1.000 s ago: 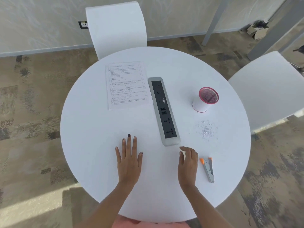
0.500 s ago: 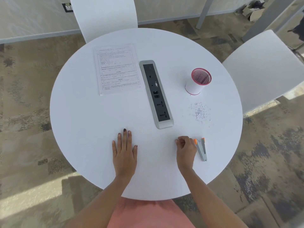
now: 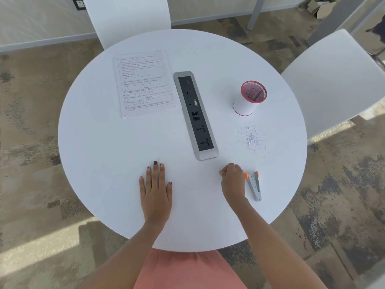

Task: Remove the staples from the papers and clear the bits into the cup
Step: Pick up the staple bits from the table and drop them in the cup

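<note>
The grey metal staple remover [image 3: 254, 185] with orange tips lies just beside my right hand [image 3: 233, 182], whose fingers are curled into a loose fist, holding nothing. Beyond it are scattered paper bits [image 3: 252, 138], then the round pink-rimmed mesh cup [image 3: 249, 99]. My left hand [image 3: 155, 189] rests flat and spread on the smooth white table [image 3: 104, 142]; the printed papers [image 3: 144, 82] lie well beyond it.

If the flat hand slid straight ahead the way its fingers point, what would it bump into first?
The left hand lies flat with its fingers pointing up the table. Straight ahead is bare tabletop, then probably the lower edge of the papers. The power strip sits to the right of that line, though it could be close.
</note>
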Demonstrator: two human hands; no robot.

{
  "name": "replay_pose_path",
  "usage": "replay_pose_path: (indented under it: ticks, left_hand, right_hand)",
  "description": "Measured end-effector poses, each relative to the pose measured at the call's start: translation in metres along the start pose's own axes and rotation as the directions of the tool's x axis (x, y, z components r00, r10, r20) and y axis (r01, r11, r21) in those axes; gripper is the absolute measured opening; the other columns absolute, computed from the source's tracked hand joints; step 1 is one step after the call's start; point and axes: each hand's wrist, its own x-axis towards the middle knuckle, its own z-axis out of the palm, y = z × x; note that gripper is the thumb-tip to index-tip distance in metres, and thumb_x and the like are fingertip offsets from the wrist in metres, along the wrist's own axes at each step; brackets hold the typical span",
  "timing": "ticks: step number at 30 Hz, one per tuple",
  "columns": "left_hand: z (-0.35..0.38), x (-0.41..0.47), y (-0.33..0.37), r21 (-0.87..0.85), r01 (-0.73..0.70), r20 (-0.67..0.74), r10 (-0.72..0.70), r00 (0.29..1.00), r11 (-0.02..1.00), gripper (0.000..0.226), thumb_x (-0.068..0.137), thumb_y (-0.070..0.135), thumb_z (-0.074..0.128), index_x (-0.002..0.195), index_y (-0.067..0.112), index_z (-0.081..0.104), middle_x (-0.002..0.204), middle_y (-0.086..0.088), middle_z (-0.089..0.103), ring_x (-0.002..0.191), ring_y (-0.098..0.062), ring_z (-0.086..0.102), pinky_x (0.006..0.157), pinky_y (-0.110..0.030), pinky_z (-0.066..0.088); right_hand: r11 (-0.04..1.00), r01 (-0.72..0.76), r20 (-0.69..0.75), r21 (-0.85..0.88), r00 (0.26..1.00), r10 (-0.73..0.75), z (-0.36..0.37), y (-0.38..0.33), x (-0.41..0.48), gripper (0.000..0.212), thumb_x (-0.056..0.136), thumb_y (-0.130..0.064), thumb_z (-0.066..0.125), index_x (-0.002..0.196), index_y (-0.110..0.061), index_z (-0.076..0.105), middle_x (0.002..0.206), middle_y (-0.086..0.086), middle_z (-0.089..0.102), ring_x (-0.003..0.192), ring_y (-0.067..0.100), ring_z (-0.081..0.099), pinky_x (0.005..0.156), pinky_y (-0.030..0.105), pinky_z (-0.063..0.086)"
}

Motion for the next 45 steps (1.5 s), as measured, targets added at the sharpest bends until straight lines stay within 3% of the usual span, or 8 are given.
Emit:
replay_pose_path:
  ticks: [6,11,17,20,24,32,38,45]
  left_hand:
    - [0.000,0.000,0.000,0.002,0.000,-0.004,0.000,1.000,1.000,0.057,0.103,0.032,0.025,0.155,0.011,0.025,0.163,-0.008,0.023,0.150,-0.027,0.023,0.123,-0.049,0.016]
    - [-0.001,0.000,0.001,0.003,0.002,0.002,-0.002,1.000,1.000,0.057,0.103,0.032,0.025,0.155,0.010,0.024,0.164,-0.008,0.022,0.150,-0.027,0.022,0.123,-0.049,0.017]
    - [-0.003,0.000,0.002,0.008,-0.009,0.004,0.009,1.000,1.000,0.057,0.102,0.032,0.025,0.155,0.009,0.027,0.164,-0.009,0.020,0.151,-0.028,0.020,0.123,-0.050,0.013]
    - [-0.005,0.001,0.010,0.022,-0.058,-0.008,0.059,0.998,0.998,0.057,0.103,0.032,0.024,0.155,0.010,0.027,0.164,-0.010,0.019,0.151,-0.030,0.017,0.124,-0.049,0.010]
    - [-0.004,0.008,0.024,0.015,-0.097,0.009,0.097,0.995,0.995,0.057,0.103,0.032,0.024,0.154,0.007,0.026,0.165,-0.009,0.018,0.152,-0.028,0.017,0.123,-0.050,0.014]
    - [0.007,0.039,0.033,0.035,-0.101,0.056,0.099,0.993,0.994,0.061,0.103,0.035,0.021,0.155,0.002,0.021,0.165,-0.011,0.016,0.152,-0.028,0.015,0.123,-0.050,0.012]
    - [0.010,0.044,0.033,0.040,-0.090,0.056,0.087,0.995,0.995,0.063,0.104,0.038,0.014,0.154,0.001,0.021,0.164,-0.011,0.018,0.152,-0.025,0.016,0.123,-0.049,0.012]
    - [0.011,0.043,0.034,0.052,-0.095,0.047,0.092,0.995,0.994,0.062,0.102,0.033,0.023,0.154,0.000,0.021,0.164,-0.011,0.018,0.152,-0.024,0.017,0.123,-0.048,0.012]
  right_hand:
    - [0.994,0.049,0.002,-0.102,0.999,-0.049,0.006,0.001,-0.001,0.011,0.096,-0.003,0.047,0.096,0.003,0.056,0.097,0.020,0.057,0.087,0.033,0.055,0.068,0.030,0.035]
    - [0.988,0.092,-0.092,-0.123,0.990,-0.104,0.008,-0.003,-0.007,0.008,0.090,0.006,0.051,0.085,-0.001,0.053,0.083,0.019,0.057,0.068,0.028,0.050,0.059,0.031,0.032]
    - [0.985,0.142,-0.149,0.100,0.981,-0.126,-0.004,-0.004,-0.008,0.021,0.086,0.008,0.051,0.086,-0.009,0.039,0.068,0.007,0.049,0.057,0.024,0.042,0.048,0.028,0.026]
    - [0.970,0.175,-0.243,0.171,0.961,-0.130,-0.011,-0.004,0.000,0.017,0.086,0.008,0.055,0.095,-0.004,0.047,0.064,0.010,0.056,0.055,0.024,0.046,0.048,0.024,0.031]
    - [0.949,0.214,-0.379,0.232,0.918,-0.115,-0.025,-0.007,0.022,0.011,0.083,0.007,0.061,0.087,-0.004,0.059,0.068,0.007,0.062,0.061,0.026,0.056,0.055,0.036,0.047]
    - [0.888,0.226,-0.483,0.399,0.876,-0.006,-0.070,-0.020,0.104,0.020,0.079,0.005,0.048,0.086,-0.005,0.064,0.074,0.010,0.064,0.065,0.030,0.061,0.059,0.041,0.051]
    - [0.879,0.200,-0.527,0.432,0.847,0.066,-0.103,-0.041,0.171,0.025,0.074,0.008,0.041,0.079,-0.002,0.063,0.067,0.014,0.060,0.061,0.022,0.051,0.053,0.022,0.036]
    - [0.941,0.143,-0.500,0.307,0.865,0.032,-0.110,-0.040,0.206,0.037,0.077,0.008,0.034,0.087,0.000,0.068,0.066,0.011,0.054,0.063,0.021,0.040,0.057,0.030,0.030]
